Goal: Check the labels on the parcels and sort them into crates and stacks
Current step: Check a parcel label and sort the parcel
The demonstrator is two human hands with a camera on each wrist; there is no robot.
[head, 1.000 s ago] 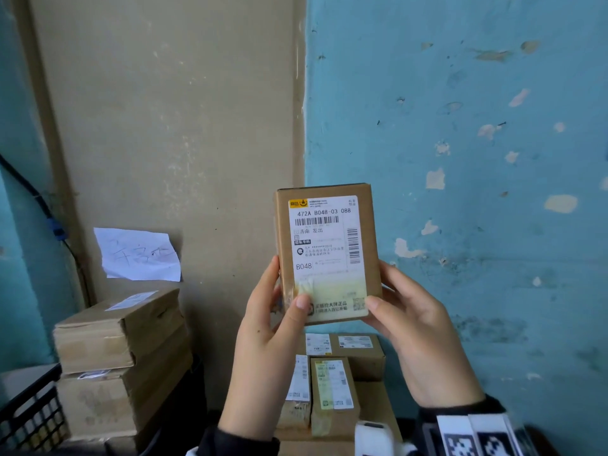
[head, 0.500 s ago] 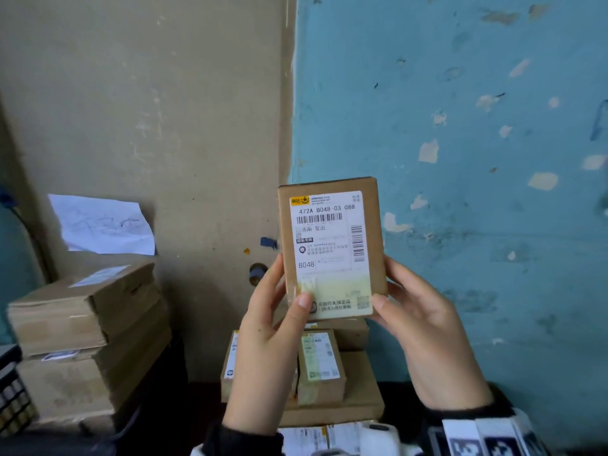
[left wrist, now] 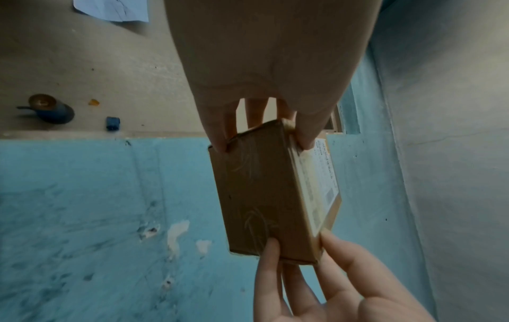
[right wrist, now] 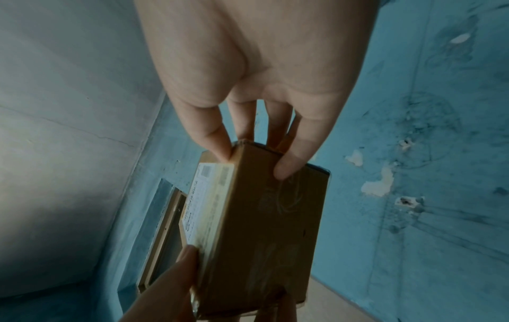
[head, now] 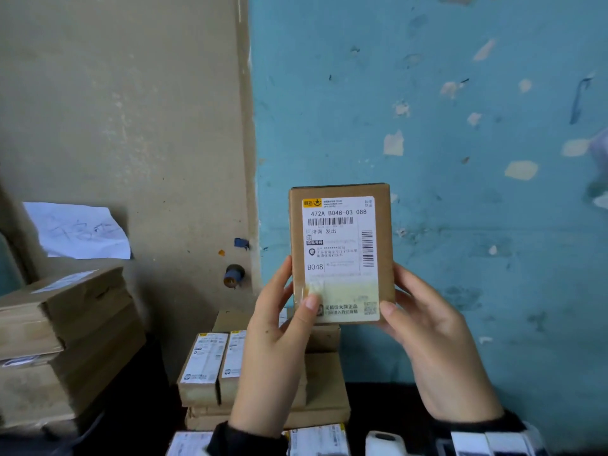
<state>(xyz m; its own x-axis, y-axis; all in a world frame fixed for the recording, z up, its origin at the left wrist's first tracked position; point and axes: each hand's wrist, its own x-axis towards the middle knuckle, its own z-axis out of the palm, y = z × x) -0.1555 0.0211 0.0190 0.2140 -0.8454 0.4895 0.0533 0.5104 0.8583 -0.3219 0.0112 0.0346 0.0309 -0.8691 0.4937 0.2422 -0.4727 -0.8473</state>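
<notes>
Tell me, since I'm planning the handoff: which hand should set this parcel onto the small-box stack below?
Probably left. The left hand holding the parcel sits directly above the small boxes; the right hand is farther right.

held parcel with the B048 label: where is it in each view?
Head: parcel centre, upright, label facing camera, left hand and right hand holding its lower corners.
Left wrist: parcel centre-right, plain side showing.
Right wrist: parcel lower centre.
Shared landmark: blue wall behind.

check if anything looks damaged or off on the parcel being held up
Nothing stands out. The parcel, held upright by the left hand and right hand, has square corners; its label sits straight, yellowish at the bottom.
</notes>
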